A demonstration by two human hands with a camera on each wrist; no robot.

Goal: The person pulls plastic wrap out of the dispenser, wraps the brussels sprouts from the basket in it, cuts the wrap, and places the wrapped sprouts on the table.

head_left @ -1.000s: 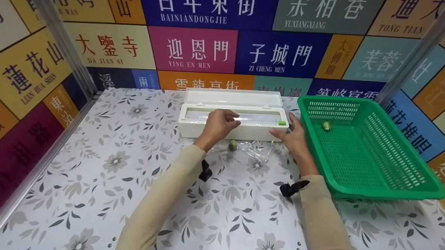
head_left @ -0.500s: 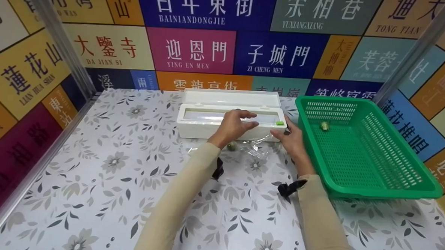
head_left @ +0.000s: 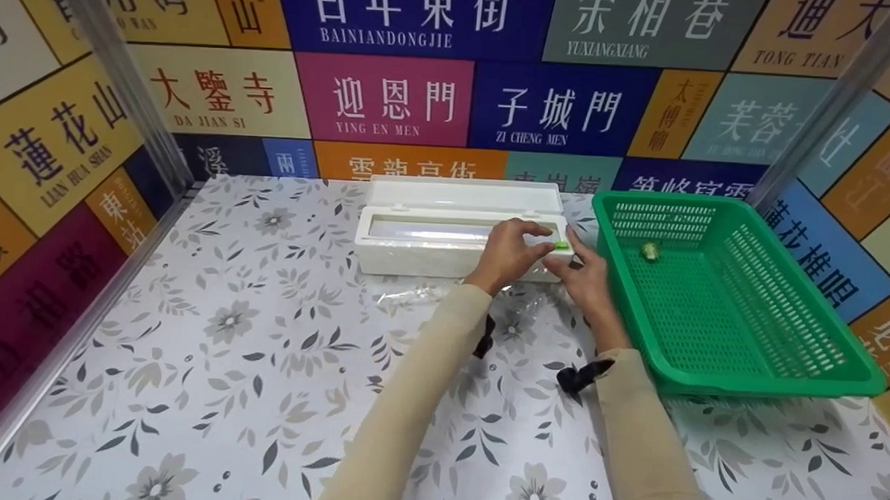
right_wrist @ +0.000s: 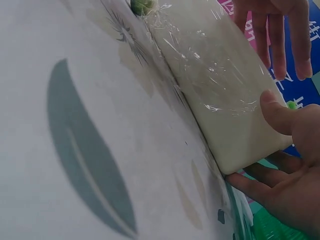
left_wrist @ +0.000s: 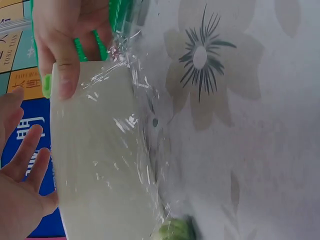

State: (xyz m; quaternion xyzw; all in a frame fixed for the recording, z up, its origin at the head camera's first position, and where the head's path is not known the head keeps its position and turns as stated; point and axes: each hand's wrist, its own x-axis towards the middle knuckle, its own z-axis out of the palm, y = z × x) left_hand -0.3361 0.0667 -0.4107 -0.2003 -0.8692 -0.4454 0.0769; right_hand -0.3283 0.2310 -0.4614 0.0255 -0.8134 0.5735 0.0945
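A white cling film dispenser (head_left: 414, 261) lies across the table, its lid (head_left: 462, 195) tipped back. My right hand (head_left: 588, 277) grips its right end, thumb on the front and fingers round the end face. My left hand (head_left: 511, 254) is above the dispenser's right part, close to the green slider (head_left: 561, 245); its fingers are spread, and I cannot tell whether they touch the rim. Clear cling film (left_wrist: 120, 125) hangs down the dispenser's front onto the table. By its lower edge sits a small round green vegetable (left_wrist: 175, 230), hidden behind the left arm in the head view.
A green plastic basket (head_left: 784, 386) stands close to the right of the dispenser and holds a small green-yellow piece (head_left: 650, 251). A floral cloth (head_left: 221, 390) covers the table. A wall with printed signs (head_left: 399, 101) rises behind.
My left hand has travelled right along the dispenser, from its middle to near the green slider. The right hand stays on the right end. The left arm now hides the green vegetable.
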